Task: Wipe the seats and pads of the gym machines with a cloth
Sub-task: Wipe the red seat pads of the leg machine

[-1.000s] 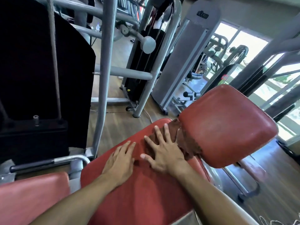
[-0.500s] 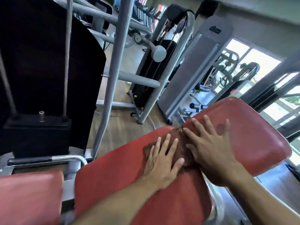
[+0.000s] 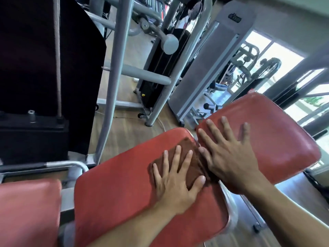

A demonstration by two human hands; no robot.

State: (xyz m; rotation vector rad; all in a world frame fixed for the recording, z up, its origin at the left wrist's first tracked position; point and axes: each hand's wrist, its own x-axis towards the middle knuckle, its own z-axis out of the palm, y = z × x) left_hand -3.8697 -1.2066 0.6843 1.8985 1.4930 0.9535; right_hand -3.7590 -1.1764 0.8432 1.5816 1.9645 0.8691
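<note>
A brown cloth (image 3: 186, 146) lies on the far right part of a red seat pad (image 3: 124, 184), next to the gap before a tilted red back pad (image 3: 281, 139). My left hand (image 3: 175, 186) presses flat on the cloth with its fingers spread, covering most of it. My right hand (image 3: 229, 157) rests flat and open on the lower end of the back pad, its thumb touching the cloth's edge. Both forearms reach in from the bottom of the view.
Another red pad (image 3: 26, 211) sits at the lower left. A black weight stack (image 3: 32, 132) with a cable stands at left, behind a grey upright frame post (image 3: 114, 86). More grey machines (image 3: 210, 65) fill the wooden floor beyond, with bright windows at right.
A second ago my right hand pressed on the cloth and my left lay beside it. Now my left hand covers the cloth and my right hand has shifted onto the back pad.
</note>
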